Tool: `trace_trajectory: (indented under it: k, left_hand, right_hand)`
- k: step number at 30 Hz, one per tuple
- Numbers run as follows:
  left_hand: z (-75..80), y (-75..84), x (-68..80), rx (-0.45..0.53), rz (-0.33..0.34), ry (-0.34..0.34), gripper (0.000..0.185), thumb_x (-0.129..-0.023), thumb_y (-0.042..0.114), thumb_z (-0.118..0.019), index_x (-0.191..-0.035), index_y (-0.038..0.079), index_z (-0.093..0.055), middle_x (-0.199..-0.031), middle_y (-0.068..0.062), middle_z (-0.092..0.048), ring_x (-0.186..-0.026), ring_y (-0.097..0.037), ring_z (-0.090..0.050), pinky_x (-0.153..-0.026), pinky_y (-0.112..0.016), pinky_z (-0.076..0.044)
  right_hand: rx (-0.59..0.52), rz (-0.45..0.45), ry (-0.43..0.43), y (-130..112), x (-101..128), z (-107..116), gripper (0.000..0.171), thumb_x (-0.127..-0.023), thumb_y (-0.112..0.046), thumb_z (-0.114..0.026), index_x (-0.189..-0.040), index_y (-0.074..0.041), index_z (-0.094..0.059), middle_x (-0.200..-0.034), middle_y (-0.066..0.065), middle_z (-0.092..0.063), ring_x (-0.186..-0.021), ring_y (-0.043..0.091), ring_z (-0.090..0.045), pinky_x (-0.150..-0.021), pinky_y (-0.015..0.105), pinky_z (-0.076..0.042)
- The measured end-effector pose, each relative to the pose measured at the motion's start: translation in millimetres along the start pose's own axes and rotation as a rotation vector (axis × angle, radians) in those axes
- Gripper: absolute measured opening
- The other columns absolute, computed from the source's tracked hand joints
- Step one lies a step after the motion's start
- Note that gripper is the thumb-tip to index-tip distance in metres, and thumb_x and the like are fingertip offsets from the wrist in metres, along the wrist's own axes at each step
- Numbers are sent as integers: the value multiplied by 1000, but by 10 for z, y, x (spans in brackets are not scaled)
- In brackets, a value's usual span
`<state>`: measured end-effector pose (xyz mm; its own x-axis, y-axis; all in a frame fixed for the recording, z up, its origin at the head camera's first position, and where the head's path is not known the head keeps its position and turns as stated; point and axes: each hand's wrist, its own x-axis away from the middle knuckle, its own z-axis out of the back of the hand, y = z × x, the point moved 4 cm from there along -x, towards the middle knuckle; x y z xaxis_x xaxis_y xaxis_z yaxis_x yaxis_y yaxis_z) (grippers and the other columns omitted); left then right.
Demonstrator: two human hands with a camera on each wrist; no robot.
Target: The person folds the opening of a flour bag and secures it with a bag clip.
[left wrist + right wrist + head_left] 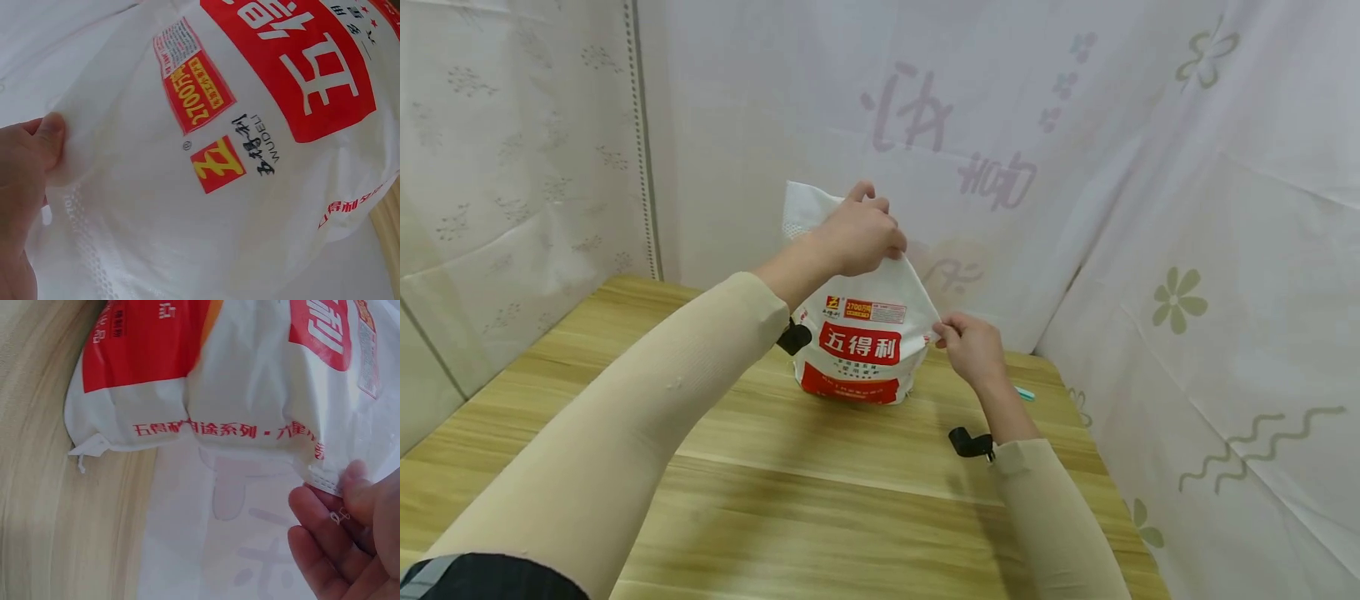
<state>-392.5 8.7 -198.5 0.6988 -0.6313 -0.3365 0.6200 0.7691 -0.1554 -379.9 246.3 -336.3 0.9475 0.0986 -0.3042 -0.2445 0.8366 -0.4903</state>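
A white flour bag (850, 367) with red printed panels stands on the wooden table, its upper part drawn up and slanting. My left hand (861, 232) pinches the bag's top edge. In the left wrist view, the thumb of that hand (25, 162) lies on the white plastic. Lower down on the right side, my right hand (973, 346) pinches a corner of the bag. The right wrist view shows this corner, with stitching and a loose thread, between the thumb and fingers of the right hand (350, 531). The bag's inside is hidden.
A small teal-and-white item (1025, 393) lies on the wooden table (760, 483) behind my right wrist, partly hidden. Patterned white curtains (760, 108) hang at the back and along both sides. A black wrist camera (970, 442) sticks out from my right sleeve.
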Motion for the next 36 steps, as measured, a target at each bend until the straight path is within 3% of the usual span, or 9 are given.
trace_trajectory:
  k: [6, 15, 27, 36]
  left_hand:
    - [61, -132, 51, 88, 14, -26, 25, -109, 33, -70, -128, 21, -81, -126, -2, -80, -119, -29, -63, -122, -55, -30]
    - [120, -258, 96, 201, 136, -46, 23, -107, 30, -73, -126, 18, -79, -130, -5, -77, -120, -28, -67, -118, -54, -39]
    - [77, -236, 106, 201, 123, -33, 21, -108, 25, -69, -124, 16, -78, -127, -4, -79, -116, -28, -69, -111, -52, -45]
    - [48, -217, 140, 168, 92, -15, 27, -103, 32, -77, -124, 16, -81, -128, -6, -79, -123, -29, -67, -114, -56, -44]
  right_hand:
    - [-48, -16, -5, -4, -2, 13, 28, -112, -36, -66, -107, -13, -80, -101, 10, -85, -95, 28, -81, -74, 38, -55]
    - [-87, -18, 10, 37, 15, -16, 27, -111, -36, -67, -107, -13, -80, -104, 8, -83, -94, 30, -81, -68, 33, -54]
    - [-143, -1, -8, 41, 35, -34, 29, -111, -37, -67, -113, -11, -80, -107, 10, -83, -97, 35, -82, -71, 33, -54]
    - [-158, 7, 0, 73, 37, -48, 29, -111, -37, -67, -115, -12, -80, -107, 10, -84, -95, 32, -81, -73, 34, -54]
